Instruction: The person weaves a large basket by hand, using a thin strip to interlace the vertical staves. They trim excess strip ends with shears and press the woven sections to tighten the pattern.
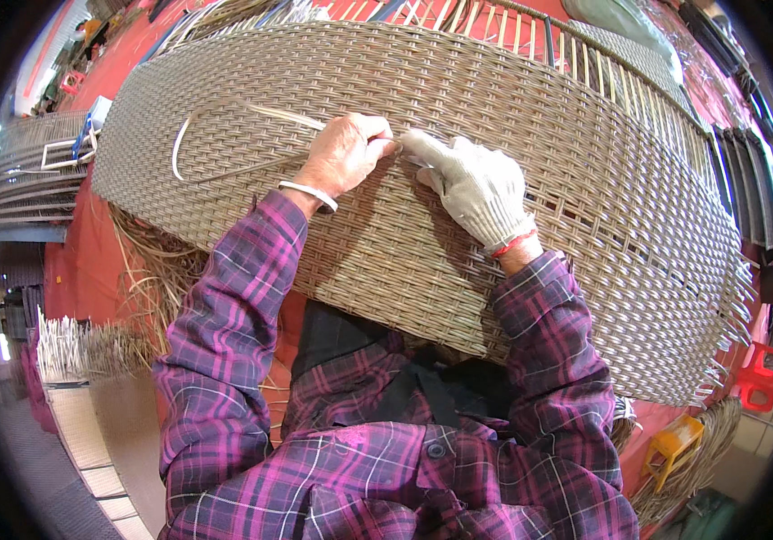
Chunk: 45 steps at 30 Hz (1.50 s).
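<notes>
A large curved panel of woven brown wicker [404,243] lies before me. My left hand [346,157], bare with a white band at the wrist, is closed in a pinch over the weave. A pale loose strand [177,155] loops out leftward from it across the panel. My right hand [476,184] wears a whitish knitted glove with a red cord at the wrist. Its fingers are bent, the index fingertip almost meeting my left fingertips. What lies under the gloved fingers is hidden. A narrow slit [575,214] in the weave runs rightward from the glove.
Unwoven ribs [512,31] line the far edge, and cut strand ends stick out at the right edge. Loose strands [157,270] hang at left. A red stool [760,378] and a yellow stool [674,445] stand at right. Red sheeting [89,270] covers the floor.
</notes>
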Available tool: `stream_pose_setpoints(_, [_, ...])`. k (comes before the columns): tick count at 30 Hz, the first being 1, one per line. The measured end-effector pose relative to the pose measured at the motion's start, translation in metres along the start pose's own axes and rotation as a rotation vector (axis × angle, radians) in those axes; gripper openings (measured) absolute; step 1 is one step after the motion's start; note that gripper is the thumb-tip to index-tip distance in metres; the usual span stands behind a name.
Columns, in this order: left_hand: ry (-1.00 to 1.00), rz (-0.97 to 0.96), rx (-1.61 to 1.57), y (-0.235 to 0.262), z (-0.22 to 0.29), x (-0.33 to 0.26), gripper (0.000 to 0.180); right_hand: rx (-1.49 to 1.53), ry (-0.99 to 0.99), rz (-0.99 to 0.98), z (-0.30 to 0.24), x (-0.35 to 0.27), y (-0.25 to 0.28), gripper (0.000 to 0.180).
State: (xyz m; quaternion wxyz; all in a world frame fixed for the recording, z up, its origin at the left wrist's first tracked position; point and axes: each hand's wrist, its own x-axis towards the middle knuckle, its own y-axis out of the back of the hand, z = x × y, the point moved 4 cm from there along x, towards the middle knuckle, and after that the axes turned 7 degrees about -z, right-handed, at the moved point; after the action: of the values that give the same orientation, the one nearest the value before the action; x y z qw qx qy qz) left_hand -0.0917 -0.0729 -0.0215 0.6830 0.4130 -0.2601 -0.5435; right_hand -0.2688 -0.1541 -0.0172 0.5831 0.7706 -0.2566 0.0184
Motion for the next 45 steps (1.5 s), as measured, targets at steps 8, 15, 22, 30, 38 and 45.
stream_pose_setpoints(8, [-0.249,0.321,0.577,0.021,0.039,-0.047,0.020,-0.114,0.108,-0.131,-0.001,-0.001,0.003,0.039])
stream_pose_setpoints(15, [-0.260,0.218,0.271,0.009,0.069,-0.048,0.022,-0.219,0.118,-0.198,0.006,-0.018,0.022,0.041])
stream_pose_setpoints(22, [-0.531,0.006,0.175,-0.044,0.101,-0.011,0.042,-0.290,-0.164,-0.167,0.064,-0.109,0.088,0.043])
stream_pose_setpoints(30, [-0.376,-0.262,-0.664,-0.020,0.091,0.008,0.022,0.062,-0.090,0.057,0.043,-0.100,0.095,0.044])
stream_pose_setpoints(38, [-0.167,-0.166,-0.547,0.011,0.044,-0.007,0.015,-0.091,-0.074,-0.220,0.030,-0.070,0.076,0.031])
stream_pose_setpoints(45, [-0.076,-0.014,-0.277,-0.004,0.023,-0.018,0.011,-0.266,-0.122,-0.305,0.027,-0.058,0.092,0.022])
